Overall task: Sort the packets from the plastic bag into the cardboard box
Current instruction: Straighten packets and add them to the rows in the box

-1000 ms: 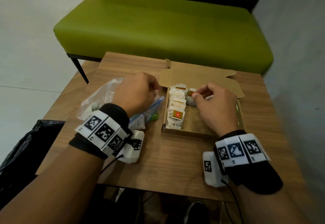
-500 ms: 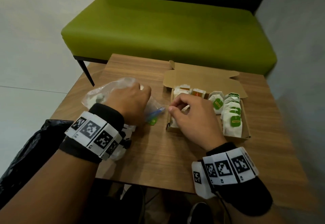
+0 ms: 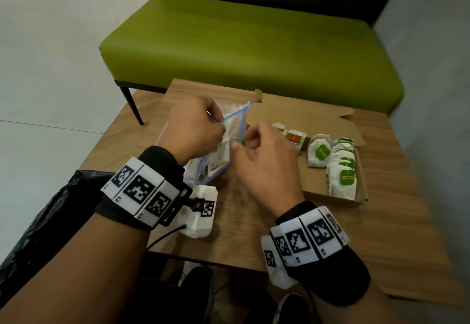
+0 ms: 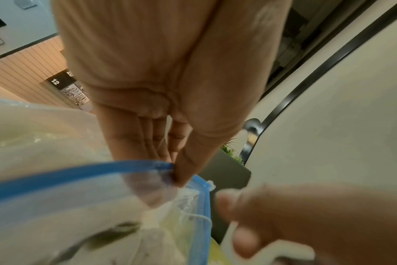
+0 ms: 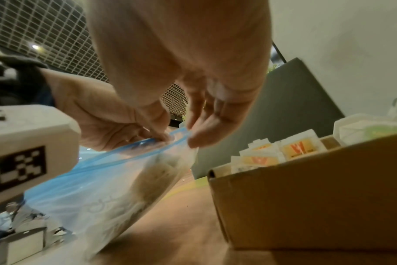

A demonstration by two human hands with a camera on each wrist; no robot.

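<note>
On the wooden table (image 3: 356, 234), seen from my head, my left hand (image 3: 195, 130) pinches the blue zip edge of the plastic bag (image 3: 216, 156), which stands lifted at its mouth, left of the cardboard box (image 3: 335, 197). My right hand (image 3: 264, 161) reaches to the bag's mouth with fingers curled; whether it grips the rim I cannot tell from here. Orange-labelled packets (image 3: 295, 139) stand in the box's left part, green-labelled packets (image 3: 342, 171) in its right part. A green bench (image 3: 241, 44) sits beyond the table.

From my left wrist, thumb and fingers of my left hand (image 4: 170, 125) clamp the bag's blue rim (image 4: 84, 174), white packets showing through the film.

From my right wrist, my right hand (image 5: 193, 111) touches that blue rim (image 5: 129, 152) beside my left fingers (image 5: 154, 134); the box (image 5: 306, 197) stands to the right.
</note>
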